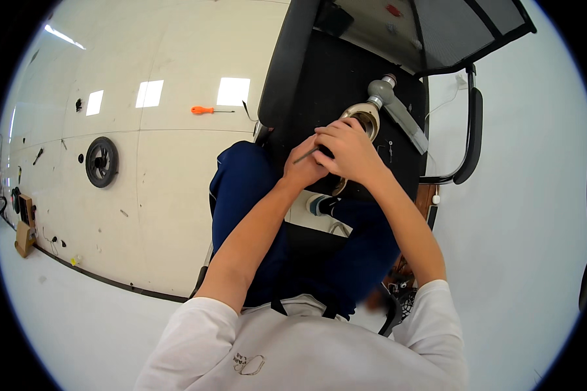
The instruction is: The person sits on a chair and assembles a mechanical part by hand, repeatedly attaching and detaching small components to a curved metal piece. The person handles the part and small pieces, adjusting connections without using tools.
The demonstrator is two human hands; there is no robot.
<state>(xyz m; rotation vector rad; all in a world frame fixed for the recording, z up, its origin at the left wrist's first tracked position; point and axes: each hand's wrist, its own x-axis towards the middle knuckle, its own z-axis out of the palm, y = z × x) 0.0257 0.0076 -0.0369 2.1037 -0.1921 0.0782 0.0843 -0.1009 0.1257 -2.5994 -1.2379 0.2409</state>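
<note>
**Two hands busy on a round metal part**

The left hand (303, 166) was closed around a thin metal tool (304, 155). The right hand (349, 148) was curled over a round metal part (366, 117), gripping it. That part sat on the black seat of a chair (326, 78), just beside a grey pipe piece (391, 101). Both hands touched each other above the person's blue trousers. Well apart on the pale floor (176, 169) lay an orange screwdriver (205, 110) and a small black wheel (102, 161)

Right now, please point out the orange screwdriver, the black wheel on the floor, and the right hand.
orange screwdriver (203, 110): head view, on its handle.
black wheel (102, 161): head view, on its hub.
right hand (349, 148): head view, on its back.
</note>
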